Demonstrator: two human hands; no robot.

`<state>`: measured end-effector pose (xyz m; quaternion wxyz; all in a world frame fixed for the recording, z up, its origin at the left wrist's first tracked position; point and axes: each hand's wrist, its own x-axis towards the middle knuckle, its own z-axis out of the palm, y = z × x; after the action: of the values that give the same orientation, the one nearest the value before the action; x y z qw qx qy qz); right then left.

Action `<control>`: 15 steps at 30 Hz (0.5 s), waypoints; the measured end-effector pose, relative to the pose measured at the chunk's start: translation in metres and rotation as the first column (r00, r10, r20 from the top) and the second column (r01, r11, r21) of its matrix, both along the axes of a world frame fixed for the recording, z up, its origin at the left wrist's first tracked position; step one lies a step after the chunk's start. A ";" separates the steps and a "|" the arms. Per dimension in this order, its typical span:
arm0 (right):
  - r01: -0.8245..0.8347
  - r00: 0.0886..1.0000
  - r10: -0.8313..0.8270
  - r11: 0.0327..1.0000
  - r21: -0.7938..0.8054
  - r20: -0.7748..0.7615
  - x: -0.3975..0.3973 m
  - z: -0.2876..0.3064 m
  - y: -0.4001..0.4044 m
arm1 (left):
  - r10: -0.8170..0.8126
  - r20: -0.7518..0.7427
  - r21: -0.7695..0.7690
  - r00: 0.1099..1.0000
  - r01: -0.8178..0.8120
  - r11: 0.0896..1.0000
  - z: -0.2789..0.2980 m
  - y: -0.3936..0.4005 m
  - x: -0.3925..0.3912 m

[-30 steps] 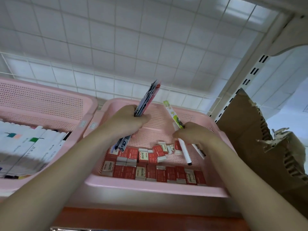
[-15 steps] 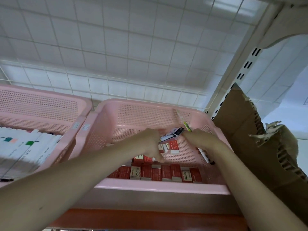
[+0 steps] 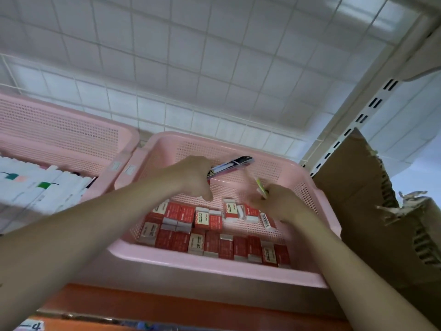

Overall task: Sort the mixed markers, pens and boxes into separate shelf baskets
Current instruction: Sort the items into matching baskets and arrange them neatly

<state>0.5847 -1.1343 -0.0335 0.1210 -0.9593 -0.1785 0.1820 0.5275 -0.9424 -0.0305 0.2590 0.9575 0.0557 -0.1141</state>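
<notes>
ur left hand [image 3: 191, 179] grips flat pen packs [image 3: 230, 166] over pink perforated plastic basket [image 3: 214, 265] | right hand [image 3: 278, 201] pinches green-white pen [image 3: 262, 189] | prob light, slick; hold mid-barrel

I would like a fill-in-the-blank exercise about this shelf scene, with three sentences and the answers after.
1. The small red boxes lie in a basket of ____ colour.
2. The flat packet is held by the ____ hand.
3. The white markers lie in the basket on the ____, while the right hand holds a pen.

Missing words: pink; left; left
</notes>
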 end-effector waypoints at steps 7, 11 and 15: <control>0.021 0.999 -0.016 0.990 -0.140 0.036 0.008 -0.006 0.010 | -0.073 -0.046 0.081 0.996 0.076 0.994 -0.005 -0.023 0.014; 0.051 0.999 -0.053 0.985 -0.163 -0.007 0.013 -0.005 -0.004 | -0.113 -0.103 0.159 0.988 0.129 0.979 -0.005 -0.038 0.024; 0.047 0.999 -0.048 0.995 -0.087 -0.012 0.008 -0.010 -0.015 | -0.142 -0.189 0.180 0.972 0.177 0.968 -0.005 -0.050 0.031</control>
<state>0.5925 -1.1492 -0.0431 0.0850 -0.9663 -0.1467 0.1935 0.5585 -0.9927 -0.0358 0.1480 0.9660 0.0115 -0.2119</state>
